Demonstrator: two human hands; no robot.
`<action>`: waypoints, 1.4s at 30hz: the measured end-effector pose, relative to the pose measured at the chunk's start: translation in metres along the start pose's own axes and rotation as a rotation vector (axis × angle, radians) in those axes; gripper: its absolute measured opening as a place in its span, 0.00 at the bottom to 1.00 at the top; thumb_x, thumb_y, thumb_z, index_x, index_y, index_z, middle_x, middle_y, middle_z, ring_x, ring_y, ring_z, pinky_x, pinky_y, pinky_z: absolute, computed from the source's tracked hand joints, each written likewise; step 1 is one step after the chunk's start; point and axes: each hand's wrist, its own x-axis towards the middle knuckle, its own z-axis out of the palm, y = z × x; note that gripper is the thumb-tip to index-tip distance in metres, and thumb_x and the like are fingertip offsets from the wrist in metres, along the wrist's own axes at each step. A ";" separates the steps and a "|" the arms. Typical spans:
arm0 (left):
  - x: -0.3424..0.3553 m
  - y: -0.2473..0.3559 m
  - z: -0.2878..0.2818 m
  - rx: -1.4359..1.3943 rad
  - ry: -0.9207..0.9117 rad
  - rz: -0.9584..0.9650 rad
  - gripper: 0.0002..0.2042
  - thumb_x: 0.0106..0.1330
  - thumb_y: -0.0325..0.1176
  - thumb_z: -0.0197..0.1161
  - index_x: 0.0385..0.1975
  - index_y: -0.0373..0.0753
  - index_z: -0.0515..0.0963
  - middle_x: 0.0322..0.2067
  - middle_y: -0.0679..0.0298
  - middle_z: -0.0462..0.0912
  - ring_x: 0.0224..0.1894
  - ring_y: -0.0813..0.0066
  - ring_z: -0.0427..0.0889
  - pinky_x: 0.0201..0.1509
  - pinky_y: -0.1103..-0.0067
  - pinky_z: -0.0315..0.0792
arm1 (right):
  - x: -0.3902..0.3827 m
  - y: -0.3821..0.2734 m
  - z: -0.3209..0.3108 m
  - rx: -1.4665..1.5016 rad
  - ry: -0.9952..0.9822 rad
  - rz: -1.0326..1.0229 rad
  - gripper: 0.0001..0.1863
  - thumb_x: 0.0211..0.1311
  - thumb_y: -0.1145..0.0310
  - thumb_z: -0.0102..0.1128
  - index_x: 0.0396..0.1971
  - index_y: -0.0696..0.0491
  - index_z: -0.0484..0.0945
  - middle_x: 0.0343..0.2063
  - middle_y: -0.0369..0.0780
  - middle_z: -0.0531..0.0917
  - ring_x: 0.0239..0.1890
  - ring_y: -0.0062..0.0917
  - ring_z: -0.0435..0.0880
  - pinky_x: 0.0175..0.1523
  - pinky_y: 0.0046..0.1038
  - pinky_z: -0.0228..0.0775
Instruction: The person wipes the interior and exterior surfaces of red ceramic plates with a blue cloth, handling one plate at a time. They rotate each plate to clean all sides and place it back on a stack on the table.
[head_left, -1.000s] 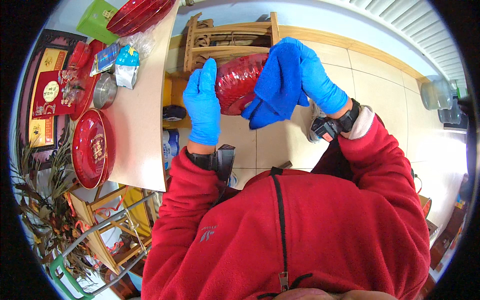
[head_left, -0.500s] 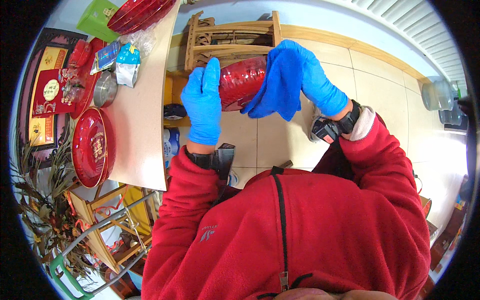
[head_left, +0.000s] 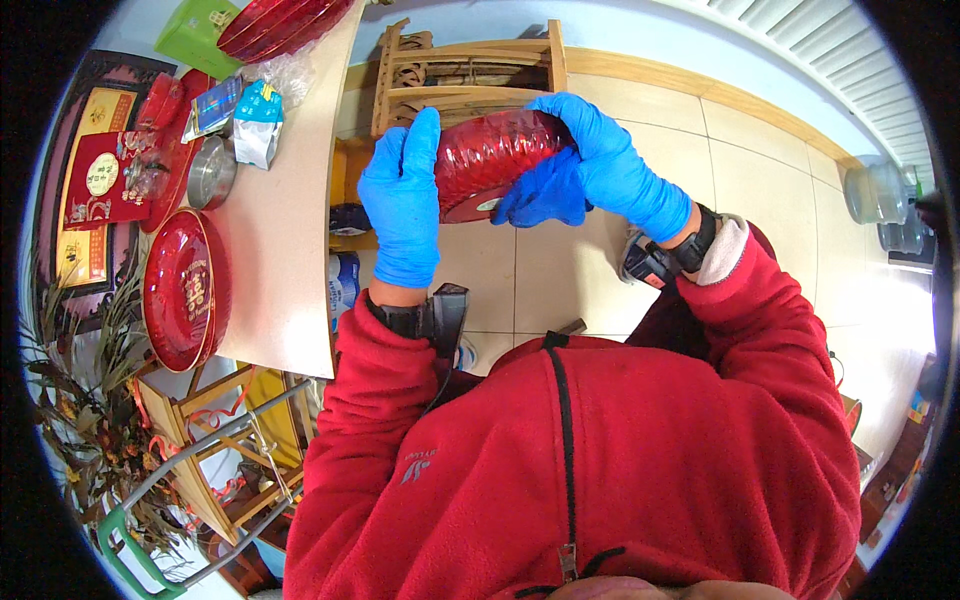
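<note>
Item under inspection: a red dish (head_left: pixel 492 158), held up off the table between my two hands, out over the floor. It stands tipped on edge, its ribbed wall upward and part of its underside turned toward me, with a pale patch near the lower edge.

My left hand (head_left: pixel 400 205), gloved in blue, is clamped on the dish's left end, thumb lying along the near side. I judge this a steadying grip. My right hand (head_left: pixel 625 170), likewise gloved, is bent over the right end, with a blue cloth (head_left: pixel 545 192) bunched beneath it and against the dish. The cloth appears to be pinned between palm and dish; how tightly those fingers press, I cannot tell, as several tips are hidden. Holding the dish clear of the table probably leaves its wall and underside within reach of the cloth.

Containers, on the table (head_left: pixel 280 270) to my left: a second dish (head_left: pixel 180 290), red, sits at the near corner, gold marking on its floor. Beyond it is a metal bowl (head_left: pixel 212 172), contents not visible. A blue-and-white packet (head_left: pixel 258 125) stands upright beside a clear bag (head_left: pixel 290 72); the contents of both are undetermined. A green box (head_left: pixel 198 38) and a large red bowl (head_left: pixel 280 25) occupy the far end; the box's inside is hidden.
</note>
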 end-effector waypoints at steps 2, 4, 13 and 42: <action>0.000 -0.002 -0.001 0.040 -0.006 0.072 0.15 0.66 0.39 0.68 0.23 0.36 0.77 0.20 0.71 0.71 0.26 0.84 0.65 0.31 0.80 0.67 | -0.001 0.011 0.001 0.205 -0.012 0.052 0.22 0.59 0.75 0.61 0.55 0.53 0.73 0.48 0.42 0.80 0.51 0.32 0.80 0.58 0.32 0.71; -0.004 -0.004 0.001 0.121 -0.033 0.146 0.16 0.66 0.39 0.67 0.22 0.35 0.75 0.19 0.69 0.70 0.25 0.83 0.63 0.30 0.79 0.66 | 0.001 0.022 -0.004 0.464 -0.060 0.132 0.19 0.67 0.71 0.58 0.57 0.54 0.72 0.48 0.40 0.81 0.51 0.27 0.79 0.60 0.30 0.71; -0.003 -0.008 -0.001 0.186 -0.010 0.159 0.17 0.66 0.40 0.67 0.21 0.34 0.73 0.18 0.65 0.65 0.24 0.80 0.60 0.28 0.77 0.64 | 0.004 -0.003 -0.009 0.000 -0.111 -0.151 0.24 0.57 0.75 0.64 0.55 0.51 0.72 0.45 0.42 0.82 0.49 0.28 0.80 0.56 0.32 0.73; -0.009 -0.003 0.006 0.487 -0.104 0.314 0.19 0.66 0.42 0.66 0.20 0.34 0.73 0.17 0.55 0.68 0.19 0.72 0.62 0.26 0.72 0.66 | 0.002 0.030 0.006 0.437 -0.067 0.084 0.22 0.62 0.75 0.60 0.57 0.53 0.72 0.50 0.41 0.80 0.52 0.29 0.79 0.58 0.33 0.73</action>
